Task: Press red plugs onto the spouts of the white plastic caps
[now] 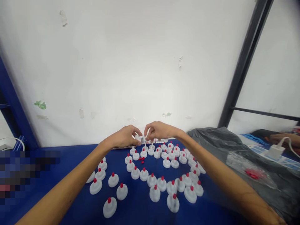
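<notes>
At the back of the blue table, close to the wall, my left hand (127,136) grips a white translucent cap (138,137) between thumb and fingers. My right hand (156,130) is just beside it, its fingertips pinched together at the cap's right side; what they hold is too small to make out. Below the hands stand white domed caps with red tips (143,174), several of them spread in a rough ring. A few white caps with bare spouts (132,150) stand nearest the hands. Small loose red tips (142,160) lie in a little cluster on the table.
A clear labelled pack (161,141) lies behind my right hand. Black plastic sheeting (211,140) covers the right side, with a clear bag of red pieces (253,173) on it. Farther right are a white charger (276,151) and what looks like another person's arm (286,138).
</notes>
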Motion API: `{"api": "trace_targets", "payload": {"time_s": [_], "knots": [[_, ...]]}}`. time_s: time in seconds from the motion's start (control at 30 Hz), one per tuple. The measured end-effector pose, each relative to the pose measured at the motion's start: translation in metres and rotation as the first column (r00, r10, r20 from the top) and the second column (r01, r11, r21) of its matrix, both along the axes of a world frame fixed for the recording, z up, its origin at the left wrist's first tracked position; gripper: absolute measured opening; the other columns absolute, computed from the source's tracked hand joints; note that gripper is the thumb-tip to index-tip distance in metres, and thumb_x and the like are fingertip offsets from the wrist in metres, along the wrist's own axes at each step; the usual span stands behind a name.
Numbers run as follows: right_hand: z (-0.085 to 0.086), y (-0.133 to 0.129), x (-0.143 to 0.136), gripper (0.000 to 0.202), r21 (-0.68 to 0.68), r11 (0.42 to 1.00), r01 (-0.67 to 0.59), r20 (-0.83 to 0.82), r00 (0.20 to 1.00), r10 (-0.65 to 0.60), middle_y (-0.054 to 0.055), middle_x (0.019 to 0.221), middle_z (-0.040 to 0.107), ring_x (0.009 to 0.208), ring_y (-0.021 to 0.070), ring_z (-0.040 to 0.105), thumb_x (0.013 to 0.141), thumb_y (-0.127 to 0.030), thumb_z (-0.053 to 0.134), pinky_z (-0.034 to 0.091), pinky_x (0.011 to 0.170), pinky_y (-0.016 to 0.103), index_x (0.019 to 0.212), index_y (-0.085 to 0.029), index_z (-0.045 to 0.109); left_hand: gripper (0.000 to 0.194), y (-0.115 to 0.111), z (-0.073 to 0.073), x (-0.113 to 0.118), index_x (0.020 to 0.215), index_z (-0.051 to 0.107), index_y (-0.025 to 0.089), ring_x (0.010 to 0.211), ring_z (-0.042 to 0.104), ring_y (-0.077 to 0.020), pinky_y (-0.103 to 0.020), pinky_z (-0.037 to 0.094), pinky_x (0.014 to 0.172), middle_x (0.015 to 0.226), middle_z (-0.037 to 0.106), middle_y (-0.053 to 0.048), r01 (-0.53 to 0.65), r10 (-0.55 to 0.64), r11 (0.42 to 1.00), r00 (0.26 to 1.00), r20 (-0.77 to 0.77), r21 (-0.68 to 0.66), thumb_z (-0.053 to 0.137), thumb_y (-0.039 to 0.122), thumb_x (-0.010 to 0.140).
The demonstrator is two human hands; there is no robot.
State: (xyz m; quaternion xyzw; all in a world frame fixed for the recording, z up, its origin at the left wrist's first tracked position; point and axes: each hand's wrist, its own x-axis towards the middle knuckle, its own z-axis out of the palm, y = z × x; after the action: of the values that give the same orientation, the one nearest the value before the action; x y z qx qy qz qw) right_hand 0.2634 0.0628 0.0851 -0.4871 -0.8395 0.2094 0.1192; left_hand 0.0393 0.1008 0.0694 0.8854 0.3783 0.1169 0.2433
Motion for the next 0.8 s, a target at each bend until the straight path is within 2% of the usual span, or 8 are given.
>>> {"api": "trace_targets", "payload": {"time_s": [0.07,0.13,0.17,0.27,0.37,0.53,0.63,0.8], "knots": [[0.006,-0.002,0.004,0.033,0.038,0.998,-0.047,-0.217,0.975,0.054,0.006,0.104,0.078,0.089,0.0177,0.073,0.091,-0.033,0.060,0.055,0.062,0.022,0.121,-0.020,0.066,0.038,-0.002,0.001,0.000,0.123,0.063,0.017,0.091,0.069,-0.0207,-0.039,0.060,0.078,0.121,0.067,-0.009,-0.006,0.007,1.000,0.999,0.049,-0.029,0.073,0.033,0.090],[0.008,-0.003,0.005,0.032,0.102,0.992,-0.068,-0.372,0.922,0.102,0.008,0.107,0.076,0.094,0.0198,0.071,0.092,-0.036,0.060,0.055,0.061,0.024,0.118,-0.019,0.070,0.045,-0.004,0.002,0.001,0.124,0.063,0.014,0.083,0.070,-0.0199,-0.036,0.059,0.070,0.124,0.067,-0.012,-0.008,0.015,0.998,0.993,0.114,-0.056,0.074,0.037,0.087],[0.007,-0.003,0.005,0.031,0.129,0.989,-0.069,-0.400,0.909,0.115,0.009,0.106,0.076,0.095,0.0206,0.071,0.092,-0.038,0.062,0.055,0.061,0.024,0.114,-0.019,0.072,0.049,-0.005,0.003,0.001,0.124,0.064,0.013,0.082,0.071,-0.0211,-0.035,0.059,0.068,0.124,0.068,-0.014,-0.004,0.015,0.998,0.989,0.149,-0.070,0.075,0.040,0.085],[0.005,-0.003,0.003,0.028,0.148,0.987,-0.057,-0.417,0.902,0.115,0.008,0.097,0.077,0.094,0.0217,0.070,0.089,-0.042,0.067,0.054,0.062,0.026,0.104,-0.020,0.076,0.059,-0.009,0.007,0.003,0.125,0.066,0.010,0.086,0.072,-0.0268,-0.035,0.057,0.067,0.106,0.075,-0.014,0.032,-0.001,0.991,0.972,0.235,-0.127,0.076,0.047,0.080],[0.004,-0.003,0.001,0.029,0.162,0.987,-0.008,-0.454,0.887,0.082,0.009,0.098,0.077,0.093,0.0225,0.071,0.088,-0.043,0.068,0.053,0.062,0.027,0.104,-0.019,0.075,0.063,-0.013,0.012,0.003,0.129,0.063,0.010,0.086,0.073,-0.0273,-0.036,0.056,0.072,0.089,0.078,-0.012,0.067,-0.002,0.977,0.951,0.309,-0.201,0.075,0.049,0.081],[0.005,-0.004,0.000,0.030,0.167,0.986,-0.003,-0.576,0.812,0.100,0.012,0.099,0.078,0.092,0.0238,0.074,0.090,-0.043,0.066,0.051,0.062,0.028,0.105,-0.016,0.072,0.064,-0.017,0.017,0.003,0.133,0.061,0.012,0.098,0.073,-0.0273,-0.037,0.055,0.081,0.111,0.077,-0.017,0.100,0.025,0.955,0.910,0.413,-0.279,0.074,0.050,0.083],[0.004,-0.003,0.002,0.032,0.150,0.988,-0.027,-0.615,0.781,0.114,0.013,0.100,0.078,0.093,0.0243,0.075,0.091,-0.043,0.066,0.051,0.062,0.027,0.105,-0.015,0.070,0.061,-0.018,0.016,0.003,0.129,0.064,0.011,0.097,0.073,-0.0271,-0.037,0.053,0.081,0.113,0.076,-0.018,0.110,0.030,0.950,0.898,0.439,-0.291,0.074,0.050,0.084],[0.003,-0.002,0.003,0.031,0.113,0.993,-0.018,-0.626,0.775,0.086,0.011,0.099,0.077,0.088,0.0233,0.076,0.091,-0.043,0.067,0.050,0.061,0.026,0.105,-0.016,0.068,0.063,-0.018,0.016,0.004,0.126,0.065,0.010,0.097,0.072,-0.0271,-0.037,0.053,0.080,0.112,0.075,-0.018,0.119,0.029,0.950,0.887,0.460,-0.289,0.074,0.055,0.083]]}}
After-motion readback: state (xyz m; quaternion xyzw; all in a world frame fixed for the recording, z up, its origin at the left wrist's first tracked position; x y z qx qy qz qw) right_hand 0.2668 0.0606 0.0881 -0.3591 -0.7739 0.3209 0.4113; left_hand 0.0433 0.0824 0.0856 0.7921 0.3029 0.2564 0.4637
